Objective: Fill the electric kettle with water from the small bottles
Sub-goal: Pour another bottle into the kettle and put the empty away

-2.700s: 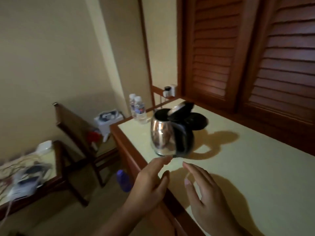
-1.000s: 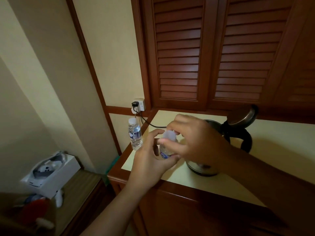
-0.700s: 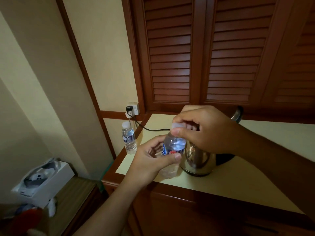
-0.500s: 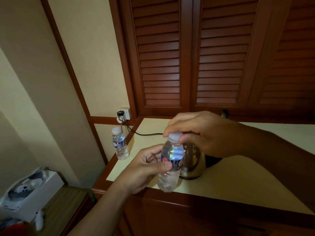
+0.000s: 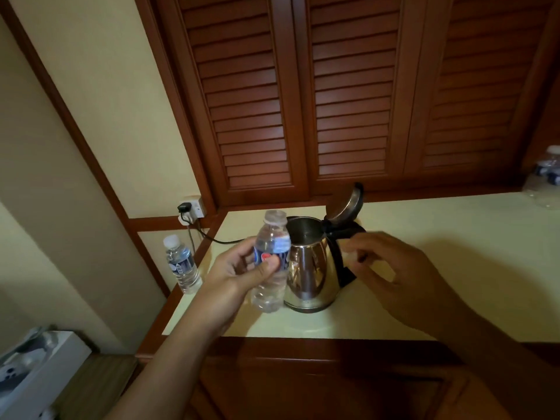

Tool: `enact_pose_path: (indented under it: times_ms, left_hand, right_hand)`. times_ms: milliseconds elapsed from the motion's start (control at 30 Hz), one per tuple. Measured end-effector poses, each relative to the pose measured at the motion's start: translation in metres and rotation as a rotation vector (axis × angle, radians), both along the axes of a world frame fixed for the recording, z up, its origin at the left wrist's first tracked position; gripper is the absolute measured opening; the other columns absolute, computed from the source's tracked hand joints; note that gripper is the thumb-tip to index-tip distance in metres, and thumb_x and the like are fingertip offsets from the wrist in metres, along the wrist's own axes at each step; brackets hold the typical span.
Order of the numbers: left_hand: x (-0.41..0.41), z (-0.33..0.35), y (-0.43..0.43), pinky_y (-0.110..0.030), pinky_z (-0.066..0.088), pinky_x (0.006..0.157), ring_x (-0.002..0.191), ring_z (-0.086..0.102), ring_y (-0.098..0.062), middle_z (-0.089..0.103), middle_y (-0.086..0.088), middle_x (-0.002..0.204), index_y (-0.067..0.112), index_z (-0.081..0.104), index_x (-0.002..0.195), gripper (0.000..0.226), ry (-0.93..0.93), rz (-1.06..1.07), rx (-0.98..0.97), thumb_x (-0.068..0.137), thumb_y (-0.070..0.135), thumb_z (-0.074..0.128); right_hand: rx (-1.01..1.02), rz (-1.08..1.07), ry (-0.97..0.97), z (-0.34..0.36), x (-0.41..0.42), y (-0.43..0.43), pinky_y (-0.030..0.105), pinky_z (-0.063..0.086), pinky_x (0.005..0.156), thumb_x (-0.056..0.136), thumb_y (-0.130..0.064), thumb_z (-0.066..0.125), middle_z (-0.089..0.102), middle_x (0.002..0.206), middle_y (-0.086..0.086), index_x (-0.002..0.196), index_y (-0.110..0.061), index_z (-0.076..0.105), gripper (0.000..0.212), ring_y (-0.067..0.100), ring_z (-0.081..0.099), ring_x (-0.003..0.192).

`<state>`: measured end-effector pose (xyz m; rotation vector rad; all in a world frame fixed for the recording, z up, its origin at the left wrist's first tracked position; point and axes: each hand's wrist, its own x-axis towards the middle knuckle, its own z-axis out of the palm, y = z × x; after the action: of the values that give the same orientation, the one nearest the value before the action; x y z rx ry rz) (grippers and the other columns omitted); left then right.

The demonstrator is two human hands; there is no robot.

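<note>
My left hand [image 5: 233, 277] grips a small clear water bottle [image 5: 271, 237] upright, right against the left side of the steel electric kettle [image 5: 306, 274]. The bottle's neck looks bare, with no white cap on it. The kettle stands on the cream counter [image 5: 439, 231] with its lid [image 5: 345, 204] tipped open. My right hand [image 5: 403, 280] hovers just right of the kettle's black handle, fingertips pinched on something small and pale, apparently the cap. A second small bottle [image 5: 181, 265], capped, stands at the counter's left corner.
Louvred wooden doors [image 5: 348, 101] rise behind the counter. The kettle's cord runs to a wall socket [image 5: 191, 207] at the back left. More bottles [image 5: 545, 180] stand at the far right edge. A white box [image 5: 36, 377] lies lower left on a low table.
My right hand was twisting the cap on the held bottle; it has now come away to the right, and the bottle's neck shows uncapped. The kettle is uncovered again.
</note>
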<state>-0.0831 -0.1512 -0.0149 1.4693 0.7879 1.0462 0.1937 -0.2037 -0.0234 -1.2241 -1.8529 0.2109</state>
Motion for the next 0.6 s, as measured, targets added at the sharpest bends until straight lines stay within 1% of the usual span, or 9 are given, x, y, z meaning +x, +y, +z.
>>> enact_pose_path:
  times_ms: [67, 133, 200, 267, 333, 400, 467, 533, 600]
  left_hand:
    - [0.0, 0.008, 0.005, -0.034, 0.057, 0.093, 0.114, 0.073, -0.02, 0.079, 0.0, 0.121, 0.026, 0.073, 0.127, 0.04, 0.096, 0.1, 0.056, 0.088, 0.031, 0.077]
    - [0.0, 0.015, 0.012, -0.038, 0.057, 0.094, 0.112, 0.073, -0.01, 0.078, 0.009, 0.121, 0.033, 0.071, 0.129, 0.045, 0.258, 0.167, 0.124, 0.085, 0.042, 0.075]
    - [-0.002, 0.02, 0.023, -0.041, 0.058, 0.096, 0.107, 0.072, -0.004, 0.077, 0.014, 0.117, 0.036, 0.069, 0.131, 0.043, 0.458, 0.213, 0.201, 0.089, 0.046, 0.075]
    - [-0.002, 0.024, 0.034, -0.041, 0.06, 0.09, 0.098, 0.07, -0.002, 0.077, 0.015, 0.108, 0.035, 0.067, 0.131, 0.04, 0.656, 0.264, 0.309, 0.094, 0.046, 0.075]
    - [-0.002, 0.029, 0.043, -0.041, 0.06, 0.085, 0.095, 0.069, -0.006, 0.076, 0.013, 0.108, 0.03, 0.067, 0.131, 0.039, 0.8, 0.297, 0.423, 0.095, 0.044, 0.074]
    - [-0.001, 0.034, 0.052, -0.042, 0.059, 0.087, 0.105, 0.067, -0.015, 0.074, 0.005, 0.121, 0.025, 0.063, 0.136, 0.046, 0.942, 0.332, 0.535, 0.096, 0.045, 0.073]
    - [-0.002, 0.037, 0.061, -0.04, 0.054, 0.091, 0.117, 0.063, -0.024, 0.068, -0.003, 0.132, 0.022, 0.056, 0.147, 0.057, 1.081, 0.366, 0.625, 0.097, 0.047, 0.071]
    - [-0.003, 0.039, 0.068, -0.04, 0.052, 0.094, 0.125, 0.058, -0.027, 0.065, -0.005, 0.136, 0.021, 0.049, 0.153, 0.065, 1.185, 0.368, 0.688, 0.098, 0.05, 0.068]
    - [-0.002, 0.041, 0.074, -0.043, 0.051, 0.098, 0.128, 0.056, -0.028, 0.063, -0.005, 0.138, 0.021, 0.045, 0.156, 0.068, 1.297, 0.356, 0.764, 0.099, 0.054, 0.064]
  right_hand:
    - [-0.118, -0.137, 0.103, -0.037, 0.007, 0.001, 0.004, 0.041, 0.077, 0.096, -0.024, 0.066, 0.065, 0.103, -0.023, 0.108, -0.035, 0.066, 0.017, -0.006, 0.058, 0.097]
    - [-0.238, -0.212, 0.049, -0.072, 0.013, 0.006, 0.004, 0.037, 0.076, 0.097, -0.028, 0.065, 0.064, 0.102, -0.022, 0.105, -0.034, 0.067, 0.011, -0.003, 0.058, 0.094]
    - [-0.271, -0.255, -0.066, -0.102, 0.016, 0.012, 0.012, 0.036, 0.078, 0.096, -0.026, 0.066, 0.066, 0.1, -0.014, 0.1, -0.028, 0.07, 0.007, 0.007, 0.059, 0.094]
    - [-0.255, -0.272, -0.114, -0.119, 0.017, 0.017, 0.022, 0.039, 0.078, 0.091, -0.025, 0.071, 0.068, 0.095, -0.012, 0.093, -0.028, 0.071, 0.003, 0.012, 0.059, 0.094]
    - [-0.239, -0.277, -0.171, -0.125, 0.015, 0.02, 0.021, 0.039, 0.077, 0.089, -0.027, 0.072, 0.068, 0.093, -0.017, 0.089, -0.031, 0.069, 0.005, 0.007, 0.057, 0.093]
    - [-0.222, -0.267, -0.222, -0.126, 0.015, 0.02, 0.021, 0.038, 0.078, 0.089, -0.03, 0.07, 0.069, 0.096, -0.017, 0.089, -0.03, 0.069, 0.001, 0.003, 0.055, 0.092]
    - [-0.261, -0.251, -0.238, -0.125, 0.014, 0.019, 0.024, 0.041, 0.081, 0.092, -0.039, 0.061, 0.069, 0.101, -0.018, 0.093, -0.032, 0.068, 0.01, 0.003, 0.054, 0.095]
    - [-0.304, -0.256, -0.249, -0.127, 0.014, 0.018, 0.026, 0.043, 0.086, 0.092, -0.049, 0.052, 0.066, 0.106, -0.017, 0.104, -0.032, 0.067, 0.025, 0.007, 0.057, 0.101]
    - [-0.318, -0.282, -0.242, -0.125, 0.011, 0.014, 0.029, 0.043, 0.092, 0.092, -0.05, 0.058, 0.064, 0.115, -0.011, 0.12, -0.027, 0.062, 0.037, 0.013, 0.056, 0.108]
